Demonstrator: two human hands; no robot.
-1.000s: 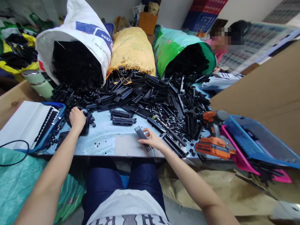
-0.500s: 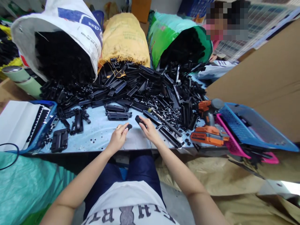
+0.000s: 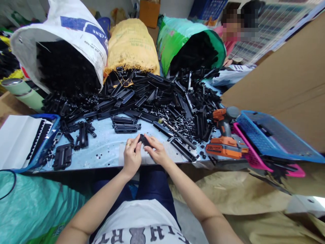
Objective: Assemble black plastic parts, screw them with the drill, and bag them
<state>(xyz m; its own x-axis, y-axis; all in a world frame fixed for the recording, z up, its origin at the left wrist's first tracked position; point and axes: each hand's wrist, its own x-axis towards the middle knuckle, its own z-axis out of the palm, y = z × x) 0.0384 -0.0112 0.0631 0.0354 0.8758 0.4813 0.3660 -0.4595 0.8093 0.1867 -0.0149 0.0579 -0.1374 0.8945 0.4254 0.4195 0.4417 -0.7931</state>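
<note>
Well left of the orange drill (image 3: 224, 139), left hand (image 3: 132, 156) and right hand (image 3: 156, 151) pinch black parts (image 3: 145, 141), nearly closed; crooked alignment could make them slip!

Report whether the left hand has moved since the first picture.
Yes: the left hand has moved right, away from the green bottle, to beside the right hand.

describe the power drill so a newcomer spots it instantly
Find the blue-covered table and go to its right end. Between the heap of black parts and the pink basket sits the power drill; its orange-and-grey body stands out from that black and pink.
</note>
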